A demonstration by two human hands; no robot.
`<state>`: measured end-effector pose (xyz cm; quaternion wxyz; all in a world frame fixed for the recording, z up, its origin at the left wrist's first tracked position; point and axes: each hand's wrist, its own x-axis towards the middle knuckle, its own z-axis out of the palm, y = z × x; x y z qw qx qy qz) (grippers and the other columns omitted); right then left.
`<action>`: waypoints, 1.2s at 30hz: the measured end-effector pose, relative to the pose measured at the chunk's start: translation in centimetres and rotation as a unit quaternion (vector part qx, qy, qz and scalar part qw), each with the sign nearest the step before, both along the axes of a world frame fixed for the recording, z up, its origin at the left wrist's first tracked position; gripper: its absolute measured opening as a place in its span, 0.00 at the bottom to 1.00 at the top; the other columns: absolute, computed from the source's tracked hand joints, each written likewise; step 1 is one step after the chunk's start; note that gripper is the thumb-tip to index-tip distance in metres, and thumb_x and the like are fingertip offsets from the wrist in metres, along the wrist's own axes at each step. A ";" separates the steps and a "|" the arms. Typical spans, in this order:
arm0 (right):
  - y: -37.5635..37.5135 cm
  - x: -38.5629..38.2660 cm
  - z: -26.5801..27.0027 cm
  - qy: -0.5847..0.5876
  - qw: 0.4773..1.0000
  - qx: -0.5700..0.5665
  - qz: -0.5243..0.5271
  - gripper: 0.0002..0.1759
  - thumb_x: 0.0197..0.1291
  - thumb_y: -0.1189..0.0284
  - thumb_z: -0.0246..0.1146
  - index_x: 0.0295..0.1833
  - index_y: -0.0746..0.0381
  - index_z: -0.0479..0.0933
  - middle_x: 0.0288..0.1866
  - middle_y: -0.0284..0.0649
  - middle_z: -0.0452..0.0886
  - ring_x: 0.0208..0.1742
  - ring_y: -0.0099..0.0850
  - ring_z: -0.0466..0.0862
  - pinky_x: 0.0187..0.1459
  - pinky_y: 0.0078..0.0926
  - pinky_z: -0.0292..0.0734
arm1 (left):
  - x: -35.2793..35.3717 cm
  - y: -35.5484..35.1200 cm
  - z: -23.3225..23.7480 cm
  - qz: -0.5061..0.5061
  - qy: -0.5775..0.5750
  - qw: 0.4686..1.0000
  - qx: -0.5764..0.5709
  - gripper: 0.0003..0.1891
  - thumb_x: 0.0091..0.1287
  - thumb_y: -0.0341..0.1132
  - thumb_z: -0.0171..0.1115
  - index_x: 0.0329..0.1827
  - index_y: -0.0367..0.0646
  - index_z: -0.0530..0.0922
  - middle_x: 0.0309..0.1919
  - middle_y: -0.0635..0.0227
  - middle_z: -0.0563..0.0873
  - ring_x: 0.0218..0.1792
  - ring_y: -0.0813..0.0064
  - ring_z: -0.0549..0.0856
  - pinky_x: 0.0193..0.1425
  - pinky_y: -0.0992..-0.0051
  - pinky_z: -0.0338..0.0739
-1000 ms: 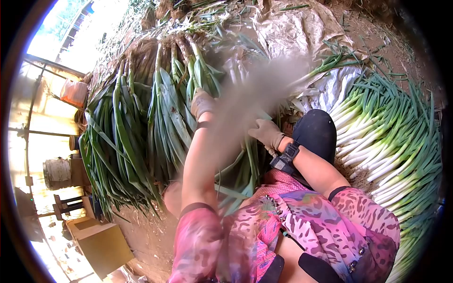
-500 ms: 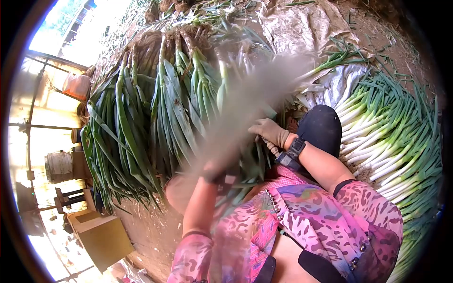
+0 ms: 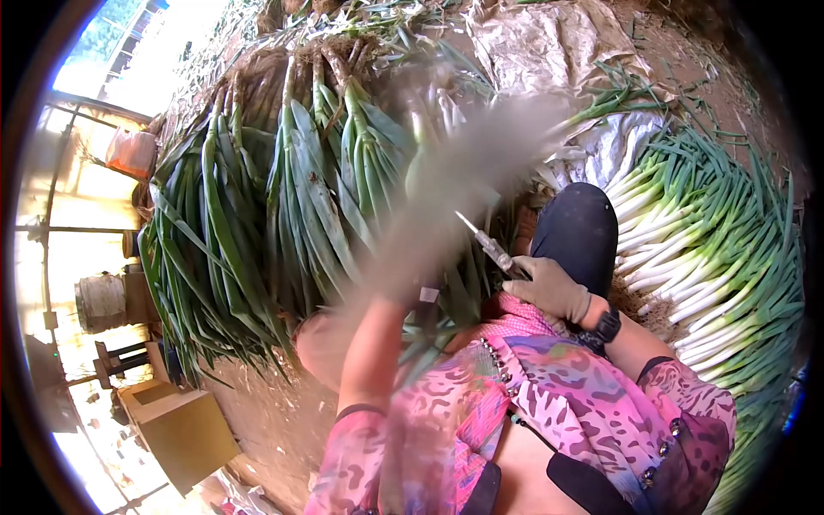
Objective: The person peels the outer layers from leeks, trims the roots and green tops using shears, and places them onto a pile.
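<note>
My right hand point(image 3: 554, 287), in a pale glove, is closed around a slim grey tool point(image 3: 496, 251) with a thin pale tip pointing up and left. It is beside my dark-covered knee point(image 3: 579, 227). A blurred grey smear crosses the middle of the view and hides most of my left hand and its fingers; only the forearm and a dark cuff with a white tag show. Long green leaves lie around that cuff. Large leafy onion stalks point(image 3: 300, 172), roots at the top, are piled left of my hands.
Trimmed green onions with white stems point(image 3: 687, 249) lie in a long pile at the right. Crumpled sheeting point(image 3: 549, 51) covers soil at the top. A cardboard box point(image 3: 184, 438) and a stool-like object point(image 3: 120, 360) stand at the lower left.
My right hand has moved down and to the right, toward my body, and the tool's pale tip now shows. My left forearm has shifted slightly right.
</note>
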<state>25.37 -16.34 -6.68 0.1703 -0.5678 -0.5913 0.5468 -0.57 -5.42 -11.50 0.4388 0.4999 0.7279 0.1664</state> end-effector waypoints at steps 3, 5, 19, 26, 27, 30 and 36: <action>0.6 -0.7 2.6 0.028 0.998 0.051 -0.011 0.23 0.60 0.59 0.67 0.52 0.67 0.80 0.38 0.53 0.85 0.42 0.44 0.87 0.47 0.38 0.79 | 2.0 -0.4 6.3 -0.076 0.003 0.997 0.013 0.30 0.58 0.45 0.70 0.57 0.29 0.78 0.44 0.46 0.89 0.47 0.55 0.90 0.54 0.65 0.84; 2.4 -0.9 0.3 -0.024 0.996 0.082 0.002 0.23 0.63 0.59 0.65 0.53 0.68 0.79 0.38 0.54 0.84 0.42 0.41 0.86 0.48 0.39 0.80 | 2.6 -1.0 5.6 -0.123 -0.012 0.990 0.075 0.36 0.58 0.45 0.69 0.65 0.29 0.71 0.47 0.43 0.88 0.49 0.52 0.90 0.56 0.64 0.83; 5.1 -3.2 -2.9 -0.063 0.997 0.037 -0.014 0.22 0.58 0.56 0.64 0.45 0.65 0.84 0.41 0.58 0.86 0.46 0.55 0.86 0.49 0.45 0.79 | 4.3 -2.1 6.0 -0.068 -0.050 0.996 0.009 0.55 0.59 0.45 0.68 0.83 0.30 0.47 0.55 0.35 0.85 0.58 0.47 0.86 0.63 0.62 0.79; 9.4 -4.8 -5.7 -0.074 0.995 0.063 -0.033 0.26 0.58 0.55 0.64 0.46 0.69 0.83 0.40 0.59 0.86 0.46 0.56 0.87 0.49 0.45 0.80 | 3.9 -2.2 -1.7 -0.061 0.065 0.995 0.041 0.54 0.61 0.45 0.67 0.85 0.38 0.44 0.56 0.36 0.85 0.57 0.46 0.86 0.62 0.61 0.79; 10.9 -5.3 -7.4 -0.081 0.994 0.064 -0.032 0.26 0.58 0.54 0.64 0.46 0.69 0.84 0.40 0.58 0.87 0.45 0.55 0.87 0.48 0.44 0.81 | 4.7 -2.6 1.0 -0.065 0.007 0.997 0.043 0.53 0.61 0.44 0.67 0.85 0.40 0.44 0.57 0.36 0.84 0.58 0.46 0.86 0.63 0.61 0.79; 14.5 -5.9 -15.3 -0.067 0.995 0.063 -0.034 0.27 0.57 0.54 0.64 0.46 0.69 0.84 0.38 0.57 0.87 0.42 0.53 0.88 0.46 0.43 0.81 | 5.2 -2.9 3.1 -0.076 -0.034 0.994 0.073 0.52 0.63 0.42 0.66 0.85 0.41 0.44 0.59 0.38 0.84 0.59 0.48 0.86 0.63 0.62 0.78; 6.4 -2.8 -4.5 -0.015 1.000 -0.001 -0.019 0.27 0.58 0.54 0.64 0.48 0.69 0.83 0.36 0.56 0.87 0.38 0.50 0.88 0.44 0.41 0.81 | 3.9 -2.5 -4.2 -0.053 -0.185 0.953 0.236 0.42 0.72 0.34 0.60 0.86 0.44 0.48 0.46 0.63 0.86 0.39 0.74 0.84 0.43 0.75 0.80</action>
